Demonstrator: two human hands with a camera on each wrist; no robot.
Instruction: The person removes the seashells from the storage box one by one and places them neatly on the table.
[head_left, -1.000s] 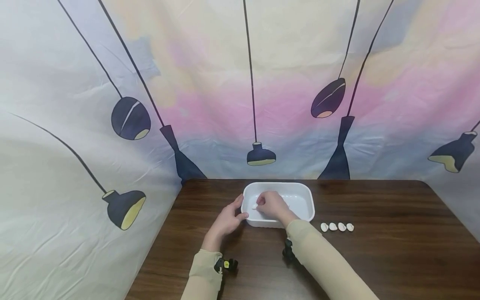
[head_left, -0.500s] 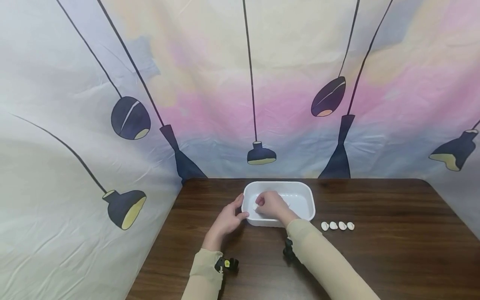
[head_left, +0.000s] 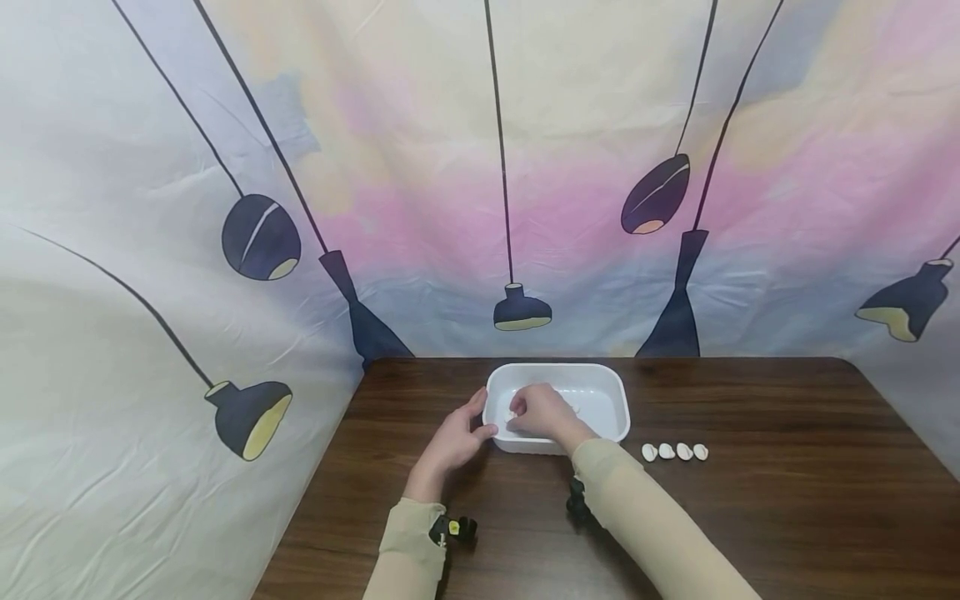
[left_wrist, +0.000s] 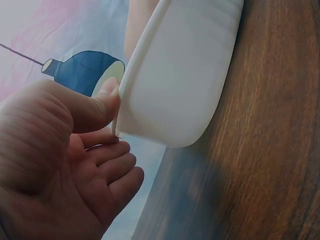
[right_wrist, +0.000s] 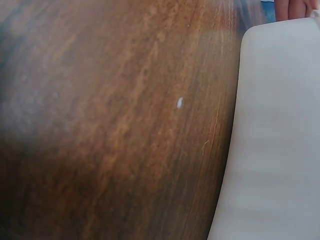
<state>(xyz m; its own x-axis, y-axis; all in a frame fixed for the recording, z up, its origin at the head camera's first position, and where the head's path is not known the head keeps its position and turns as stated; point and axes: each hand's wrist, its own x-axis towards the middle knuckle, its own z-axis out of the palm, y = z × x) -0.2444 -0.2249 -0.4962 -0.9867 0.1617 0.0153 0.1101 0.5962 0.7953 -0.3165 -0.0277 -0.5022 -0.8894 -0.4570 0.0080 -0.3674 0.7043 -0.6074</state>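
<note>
A white rectangular tray [head_left: 600, 412] stands near the table's far edge. My left hand [head_left: 453, 437] holds its left end, thumb at the rim and fingers on the other side, as the left wrist view of the hand [left_wrist: 75, 145] shows. Inside the tray my right hand [head_left: 543, 410] is low, fingers curled. A small white piece [head_left: 511, 417], like a shell, shows at its fingertips and seems pinched there; the hand hides most of it. Another small white piece [head_left: 576, 409] lies in the tray behind the hand. The right wrist view shows only the tray's outer wall [right_wrist: 280, 125].
To the right of the tray, several small white shell-like pieces [head_left: 675, 452] lie in a row on the dark wooden table [head_left: 787, 500]. A cloth backdrop [head_left: 570, 208] with printed lamps hangs behind it. A camera [head_left: 453, 529] is strapped to the left wrist.
The right fingertips have shifted slightly inside the tray, and the white piece at them is more hidden. My left hand and the row of pieces stay where they were.
</note>
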